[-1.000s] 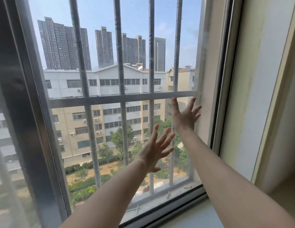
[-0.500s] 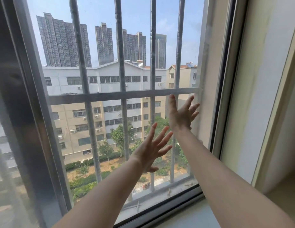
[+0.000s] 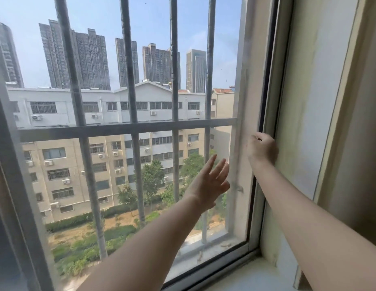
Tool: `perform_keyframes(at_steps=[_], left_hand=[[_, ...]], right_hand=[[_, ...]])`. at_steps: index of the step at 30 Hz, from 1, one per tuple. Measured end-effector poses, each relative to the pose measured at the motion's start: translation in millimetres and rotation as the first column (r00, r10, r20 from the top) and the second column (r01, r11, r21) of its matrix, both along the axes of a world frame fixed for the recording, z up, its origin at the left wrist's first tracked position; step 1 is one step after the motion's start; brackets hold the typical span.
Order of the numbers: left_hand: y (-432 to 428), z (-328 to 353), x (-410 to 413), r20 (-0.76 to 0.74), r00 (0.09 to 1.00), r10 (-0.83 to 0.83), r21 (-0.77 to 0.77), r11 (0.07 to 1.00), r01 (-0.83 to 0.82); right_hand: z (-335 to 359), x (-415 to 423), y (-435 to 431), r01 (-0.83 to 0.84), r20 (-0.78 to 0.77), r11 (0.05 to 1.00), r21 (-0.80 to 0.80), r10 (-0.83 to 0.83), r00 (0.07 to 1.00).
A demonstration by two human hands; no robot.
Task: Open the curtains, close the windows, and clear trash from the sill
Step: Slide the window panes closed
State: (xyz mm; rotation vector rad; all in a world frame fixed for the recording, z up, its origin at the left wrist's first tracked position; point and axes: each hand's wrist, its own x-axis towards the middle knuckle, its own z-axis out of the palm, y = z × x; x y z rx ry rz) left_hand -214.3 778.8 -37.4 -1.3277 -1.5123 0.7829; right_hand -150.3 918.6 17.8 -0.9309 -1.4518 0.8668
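Observation:
A sliding window pane (image 3: 183, 59) fills most of the view, with its right frame edge (image 3: 264, 101) standing against the wall jamb. My right hand (image 3: 261, 149) is curled on that right frame edge at mid height. My left hand (image 3: 211, 183) is spread flat, fingers apart, against the glass lower down and to the left. The white sill (image 3: 258, 276) runs along the bottom right; no trash shows on the part of it in view. No curtain is in view.
Outside the glass stands a metal security grille (image 3: 130, 129) with vertical bars and one crossbar. A thick grey window frame post (image 3: 17, 185) rises at the left. The pale side wall (image 3: 304, 122) closes off the right.
My right hand has moved right, from flat on the glass to curled on the frame edge. My left hand has also shifted right. The view has swung a little left.

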Motion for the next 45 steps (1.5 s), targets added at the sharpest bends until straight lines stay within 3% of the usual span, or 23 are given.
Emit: perform_keyframes(at_steps=[7, 11, 15, 21, 23, 31, 45], left_hand=[[35, -14, 7, -0.123, 0.991, 0.044, -0.061, 0.997, -0.052], [46, -20, 3, -0.056, 0.994, 0.094, -0.065, 0.993, -0.098], [49, -22, 2, -0.081, 0.984, 0.159, -0.072, 0.984, -0.165], [47, -26, 4, -0.119, 0.981, 0.153, -0.034, 0.987, -0.158], [46, -24, 5, -0.124, 0.982, 0.145, -0.038, 0.988, -0.151], [40, -20, 2, -0.177, 0.979, 0.106, -0.06, 0.991, -0.119], [2, -22, -14, -0.244, 0.965, 0.1, -0.096, 0.987, -0.126]], right_hand=[[-6, 7, 46, 0.02, 0.074, 1.0, -0.015, -0.019, 0.997], [-7, 1, 48, 0.063, 0.105, 0.998, -0.009, -0.062, 0.993], [-10, -3, 37, 0.06, 0.073, 0.998, 0.005, -0.06, 0.996], [8, -20, -8, -0.175, 0.061, 0.942, 0.287, 0.165, 0.984], [20, -29, -20, -0.245, 0.069, 0.931, 0.272, 0.235, 0.97], [20, -44, -32, -0.148, 0.07, 0.959, 0.243, 0.135, 0.988], [17, -58, -73, -0.141, 0.103, 0.954, 0.263, 0.117, 0.988]])
